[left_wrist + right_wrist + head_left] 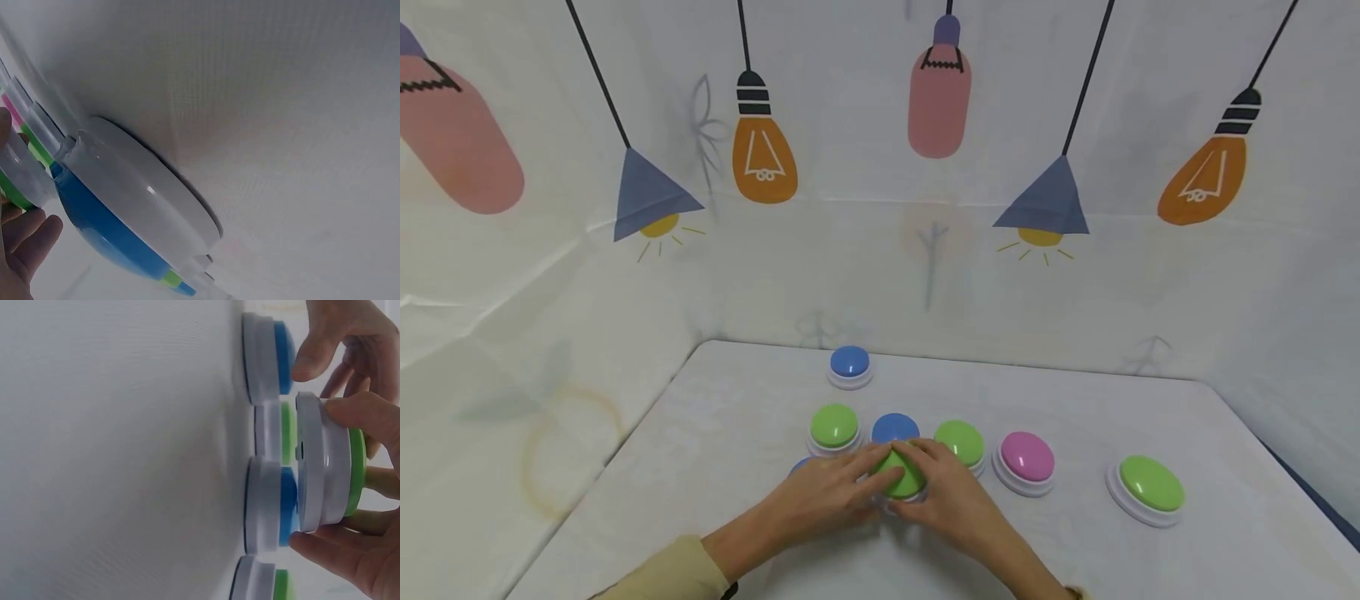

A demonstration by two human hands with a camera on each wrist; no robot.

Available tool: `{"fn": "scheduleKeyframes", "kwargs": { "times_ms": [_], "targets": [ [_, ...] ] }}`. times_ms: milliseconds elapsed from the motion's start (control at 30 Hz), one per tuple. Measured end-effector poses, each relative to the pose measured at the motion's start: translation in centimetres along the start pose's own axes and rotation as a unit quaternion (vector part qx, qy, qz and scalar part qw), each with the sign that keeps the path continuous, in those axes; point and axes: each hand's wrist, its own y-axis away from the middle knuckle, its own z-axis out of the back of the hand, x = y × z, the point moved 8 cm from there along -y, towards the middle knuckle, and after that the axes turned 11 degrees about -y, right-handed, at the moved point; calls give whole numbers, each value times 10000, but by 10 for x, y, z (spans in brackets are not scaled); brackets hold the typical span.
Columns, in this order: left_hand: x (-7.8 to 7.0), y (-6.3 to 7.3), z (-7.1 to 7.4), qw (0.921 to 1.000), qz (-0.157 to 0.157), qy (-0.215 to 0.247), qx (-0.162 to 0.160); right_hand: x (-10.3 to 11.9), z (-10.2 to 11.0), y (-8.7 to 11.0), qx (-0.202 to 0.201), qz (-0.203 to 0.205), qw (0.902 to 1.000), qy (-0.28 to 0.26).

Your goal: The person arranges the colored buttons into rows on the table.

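Note:
A green-topped push button with a white base hangs tilted just above the table, between both hands. My right hand grips its base by the edges, as the right wrist view shows. From the left, fingers of my left hand reach over the green dome; its thumb is clear of the base. Just behind stands a blue button, which the held base overlaps in the right wrist view; contact cannot be told. Another blue button, mostly hidden in the head view, sits under my left hand.
Farther back are a blue button and a green button. To the right stand a green button, a pink button and another green button. White printed cloth hangs behind the white table.

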Motion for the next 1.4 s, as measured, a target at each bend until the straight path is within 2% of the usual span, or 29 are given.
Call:
{"fn": "scheduleKeyframes", "kwargs": {
  "times_ms": [233,467,700,900,1100,1400],
  "targets": [
    [-5,5,3,9999,-96,3,101,3,-4,6,-112,108,9998,76],
    [-10,13,1,9995,-98,225,206,6,-13,13,-112,330,9994,67],
    [-12,19,-9,9945,-18,501,917,4,-22,14,0,402,9992,15],
    [-13,23,-12,9900,-8,593,1279,4,-26,15,54,424,9991,-34],
    [-14,25,-13,9888,-78,531,1393,5,-30,16,137,391,9991,-52],
    [-17,26,-11,9895,-178,343,1394,3,-33,16,354,137,9993,-56]
  ]
}}
